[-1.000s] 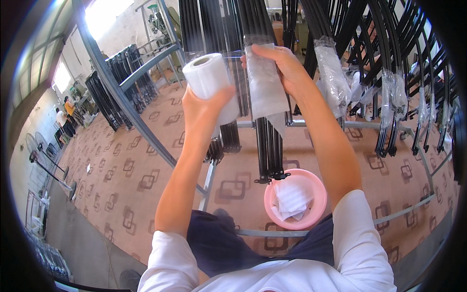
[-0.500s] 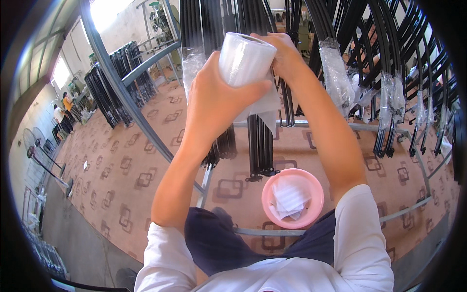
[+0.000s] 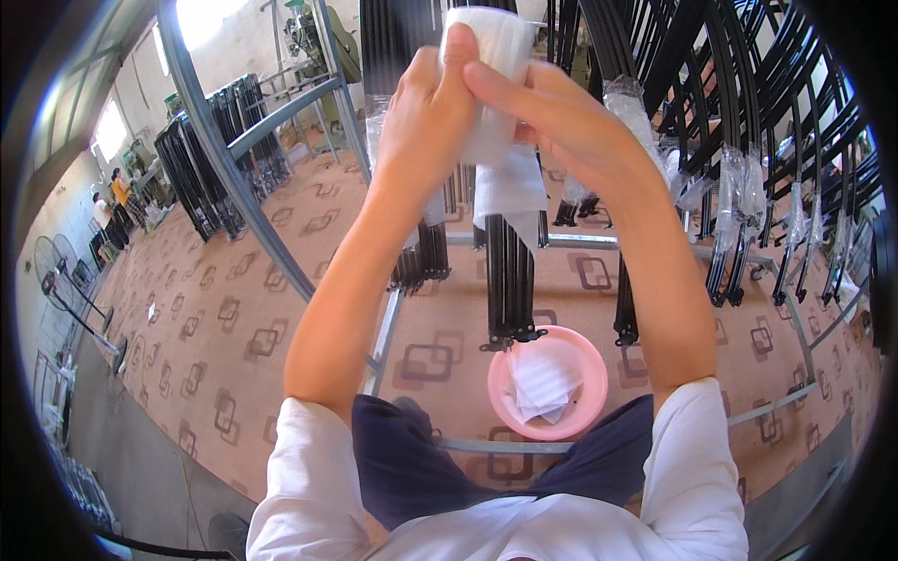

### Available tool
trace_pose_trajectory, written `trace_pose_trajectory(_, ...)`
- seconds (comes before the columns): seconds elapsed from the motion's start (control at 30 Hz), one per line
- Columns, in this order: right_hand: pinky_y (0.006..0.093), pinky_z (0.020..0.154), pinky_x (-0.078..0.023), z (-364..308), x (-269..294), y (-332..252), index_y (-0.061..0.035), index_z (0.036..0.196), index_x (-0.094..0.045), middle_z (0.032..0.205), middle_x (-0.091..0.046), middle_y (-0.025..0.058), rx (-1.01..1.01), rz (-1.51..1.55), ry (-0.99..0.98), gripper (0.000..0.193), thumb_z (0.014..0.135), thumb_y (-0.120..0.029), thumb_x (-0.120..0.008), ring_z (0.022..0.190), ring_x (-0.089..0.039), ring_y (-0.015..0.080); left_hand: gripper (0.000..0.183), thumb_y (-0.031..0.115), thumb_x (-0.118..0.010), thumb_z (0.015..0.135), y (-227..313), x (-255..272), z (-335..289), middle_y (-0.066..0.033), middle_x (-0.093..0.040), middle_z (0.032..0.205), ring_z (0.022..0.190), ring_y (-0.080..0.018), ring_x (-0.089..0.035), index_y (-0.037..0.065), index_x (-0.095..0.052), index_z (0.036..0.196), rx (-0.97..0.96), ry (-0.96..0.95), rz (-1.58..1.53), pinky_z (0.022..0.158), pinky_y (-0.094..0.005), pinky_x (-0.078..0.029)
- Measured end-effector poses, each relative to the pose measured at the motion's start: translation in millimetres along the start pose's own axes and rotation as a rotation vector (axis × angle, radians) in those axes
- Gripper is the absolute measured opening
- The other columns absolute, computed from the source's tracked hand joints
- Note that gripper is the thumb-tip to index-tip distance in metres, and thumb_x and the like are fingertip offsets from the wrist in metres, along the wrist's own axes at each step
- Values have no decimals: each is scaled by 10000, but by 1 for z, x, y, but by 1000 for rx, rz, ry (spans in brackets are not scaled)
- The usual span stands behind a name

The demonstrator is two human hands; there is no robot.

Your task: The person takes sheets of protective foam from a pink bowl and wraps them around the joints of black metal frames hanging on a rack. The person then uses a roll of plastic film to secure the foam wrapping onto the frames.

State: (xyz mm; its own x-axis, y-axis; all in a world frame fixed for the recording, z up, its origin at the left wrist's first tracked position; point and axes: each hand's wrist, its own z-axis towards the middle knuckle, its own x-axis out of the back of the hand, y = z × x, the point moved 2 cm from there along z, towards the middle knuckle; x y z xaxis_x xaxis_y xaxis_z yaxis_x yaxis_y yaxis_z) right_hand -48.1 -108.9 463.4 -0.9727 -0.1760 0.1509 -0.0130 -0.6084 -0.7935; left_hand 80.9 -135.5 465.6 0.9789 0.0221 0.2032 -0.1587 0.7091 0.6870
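A roll of clear plastic stretch film is held upright at the top of the view, in front of a hanging bundle of slim black bars. My left hand grips its left side, thumb pointing up along it. From the right, my right hand closes around the roll, a finger or thumb reaching across its front to the left hand. White foam sheet wraps the bundle just below the roll. The lower ends of the bars stay bare. The far side of the roll is hidden.
A pink basin with white foam sheets sits on the floor between my legs. Racked black bars, some in clear film, fill the right. A grey metal frame stands left, with fans and people beyond.
Both hands and the roll have moved up a little. My right hand has come from the roll's upper right edge to lower on it, a digit now across its front.
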Motion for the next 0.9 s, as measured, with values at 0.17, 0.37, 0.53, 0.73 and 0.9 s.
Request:
trace_pose_trajectory(0.17, 306, 687, -473, 1, 7, -8, 58, 974, -548, 838, -594, 132, 32, 40, 61, 577, 665, -420, -645, 772, -594, 182, 485, 438, -319, 886, -23, 10, 19, -63, -564, 871, 794, -115, -511, 26, -568, 944, 35, -22, -364, 673, -264, -415)
trace_pose_trajectory(0.37, 311, 708, -487, -11, 26, -16, 21, 997, -528, 875, -589, 110, -169, 186, 99, 518, 647, -334, -670, 775, -596, 184, 490, 320, -491, 818, -52, -43, -17, -106, -522, 1019, 922, -186, -522, 2, -374, 1172, 361, -420, -964, 807, -341, -423)
trace_pose_trajectory(0.53, 323, 727, -488, -19, 44, -8, 15, 1028, -499, 887, -574, 118, -193, 284, 194, 476, 677, -271, -646, 793, -593, 206, 637, 248, -699, 673, -81, -74, -32, -116, -533, 1044, 938, -183, -543, -12, -378, 1158, 262, -511, -990, 828, -312, -441)
trace_pose_trajectory(0.73, 391, 727, -485, -53, 63, 19, 37, 1137, -373, 889, -559, 242, -150, 473, 437, 567, 726, -298, -573, 782, -589, 314, 452, 49, -583, 652, -68, -73, -34, -121, -566, 979, 880, -188, -570, -24, -458, 1080, 384, -455, -739, 796, -302, -449)
trace_pose_trajectory(0.9, 316, 654, -483, -54, 83, 65, 37, 1039, -450, 846, -572, 155, -237, 26, 631, 529, 660, -279, -642, 728, -583, 238, 407, 46, -501, 655, -89, -62, -34, -133, -593, 945, 885, -218, -578, -19, -494, 1056, 346, -501, -949, 822, -316, -436)
